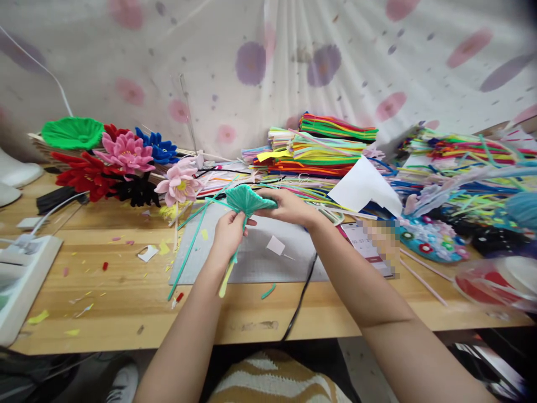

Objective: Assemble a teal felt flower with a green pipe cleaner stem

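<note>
A teal pipe-cleaner leaf (246, 200), shaped like a fan or shallow cup, is held up over the grey mat (201, 240). My left hand (230, 230) pinches its base and stem, whose pale yellow-green end (225, 282) hangs below the fist. Around the right rim of the leaf, my right hand (289, 206) is closed, thumb on top and fingers beneath. A loose teal pipe cleaner (188, 252) lies slanted across the mat's left side. On the mat right of the left hand is a small white paper square (276, 245).
Fuzzy flowers (126, 154) and a green leaf (73, 132) stand at the back left. Bundles of coloured pipe cleaners (323, 145) are piled behind. A phone (369, 246) lies right of the mat, a plastic container (499, 282) at the far right. A black cable (304, 296) crosses the table edge.
</note>
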Motion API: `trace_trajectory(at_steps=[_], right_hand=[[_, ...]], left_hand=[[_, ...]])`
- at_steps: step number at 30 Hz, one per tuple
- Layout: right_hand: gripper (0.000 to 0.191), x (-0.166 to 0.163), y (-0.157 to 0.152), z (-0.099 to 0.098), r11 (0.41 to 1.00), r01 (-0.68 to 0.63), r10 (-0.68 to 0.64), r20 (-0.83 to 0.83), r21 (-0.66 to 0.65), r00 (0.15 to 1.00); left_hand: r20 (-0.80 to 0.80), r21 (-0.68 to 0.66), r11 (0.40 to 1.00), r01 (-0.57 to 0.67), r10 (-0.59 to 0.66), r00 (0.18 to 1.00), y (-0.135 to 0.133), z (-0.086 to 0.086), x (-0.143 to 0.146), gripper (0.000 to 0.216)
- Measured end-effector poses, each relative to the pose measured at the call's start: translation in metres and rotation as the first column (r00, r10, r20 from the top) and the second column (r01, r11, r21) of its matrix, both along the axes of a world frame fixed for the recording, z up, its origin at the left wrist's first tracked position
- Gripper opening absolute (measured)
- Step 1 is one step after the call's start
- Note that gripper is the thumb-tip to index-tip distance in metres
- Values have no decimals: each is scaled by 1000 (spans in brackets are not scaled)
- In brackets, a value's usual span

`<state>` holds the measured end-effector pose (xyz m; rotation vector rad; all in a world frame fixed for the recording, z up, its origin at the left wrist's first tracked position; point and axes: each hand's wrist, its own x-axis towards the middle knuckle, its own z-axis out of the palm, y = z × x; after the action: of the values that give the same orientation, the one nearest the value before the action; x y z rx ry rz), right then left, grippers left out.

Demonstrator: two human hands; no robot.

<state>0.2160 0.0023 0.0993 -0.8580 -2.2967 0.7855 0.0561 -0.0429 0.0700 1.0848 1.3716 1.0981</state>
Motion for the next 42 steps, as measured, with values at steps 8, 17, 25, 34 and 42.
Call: trace_trajectory(at_steps=[8,17,25,34,42], right_hand=[[21,-17,4,-11,1000,22,-21,55,-11,998],[23,-34,17,-29,988,152,-153,94,16,984],[25,-25,25,-27,998,64,-64,9,-24,998],[27,-22,32,-28,985,-50,27,-137,-167,990],[36,-23,20,-21,974,139,-183,-259,-180,948]], left_hand=[[-263,73,997,-9,28,964,10,-18,-9,19],[-287,141,986,-87,125,950,26,-31,-16,19],[397,-252,938,239,-125,909,27,-12,-31,13],[865,-295,823,485,15,501,24,-10,-34,19],[775,-260,927,271,33,631,20,-9,-23,18]])
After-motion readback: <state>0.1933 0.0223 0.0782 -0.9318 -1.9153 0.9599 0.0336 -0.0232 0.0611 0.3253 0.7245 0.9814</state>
